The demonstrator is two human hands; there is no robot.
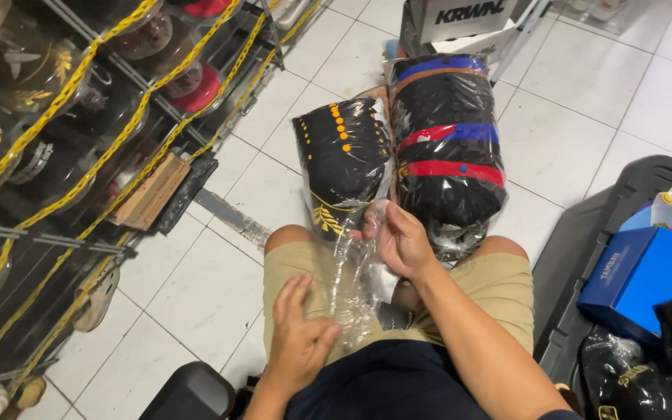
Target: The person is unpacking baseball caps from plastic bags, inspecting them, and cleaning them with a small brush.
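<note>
Roughly, by part:

Left hand [299, 336]: lower middle of the frame, fingers spread and flat, pressing the near end of a clear plastic bag [349, 289] against the thigh of the tan shorts [499, 289].

Right hand [400, 239]: centre of the frame, fingers curled, pinching the far end of the clear plastic bag where it meets the left stack.

Clear plastic bag: empty and crumpled, lying on the lap; its long axis runs from the lower middle up toward the centre, pointing away from the person.

Black caps with gold trim [344, 159]: a plastic-wrapped stack just above the knees, long axis running up the frame, near end touching the right hand.

Black caps with red and blue bands [446, 144]: a second wrapped stack, beside the first on its right, lying parallel on the white tiled floor [561, 117].

Shelving [48, 155]: left side of the frame, holding more wrapped caps behind yellow chains [87, 66].

Blue box [635, 280]: right edge, resting in a dark bin [577, 249].
</note>
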